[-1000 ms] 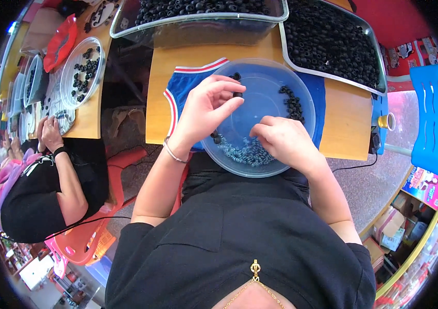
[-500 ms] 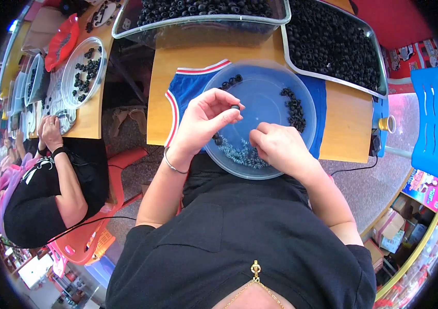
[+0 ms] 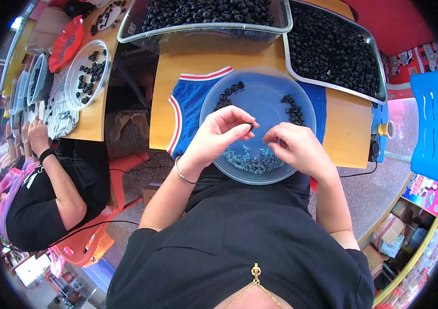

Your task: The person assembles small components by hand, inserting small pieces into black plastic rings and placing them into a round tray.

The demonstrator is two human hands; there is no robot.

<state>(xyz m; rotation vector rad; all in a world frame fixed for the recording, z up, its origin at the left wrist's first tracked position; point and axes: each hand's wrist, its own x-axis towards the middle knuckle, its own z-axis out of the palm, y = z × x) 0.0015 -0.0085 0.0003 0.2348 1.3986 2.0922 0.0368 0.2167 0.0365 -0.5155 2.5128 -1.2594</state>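
Observation:
My left hand [image 3: 224,135] is closed in a pinch around a small black ring-shaped part [image 3: 250,126], held over a round clear plastic tray [image 3: 265,88]. Close by on the right is my right hand [image 3: 304,149], its thumb and fingertips drawn together; whatever lies between them is too small to make out. Beneath the hands, along the tray's near side, lie many small pale-blue pieces [image 3: 252,160]. Black round parts [image 3: 225,97] line the tray's far left rim, and a cluster of small black parts [image 3: 295,110] sits at its right side.
A clear bin [image 3: 203,26] and a metal-rimmed tray [image 3: 378,56], both heaped with black parts, stand at the back. Blue cloth [image 3: 188,100] lies under the round tray. At left, another person [image 3: 49,190] sits by a table with a shallow tray [image 3: 69,85]. A blue chair [image 3: 430,126] stands right.
My left hand has moved right with the black part in its pinch. My right hand has shifted right, away from the pale-blue pieces, and its fingertips now face the left hand.

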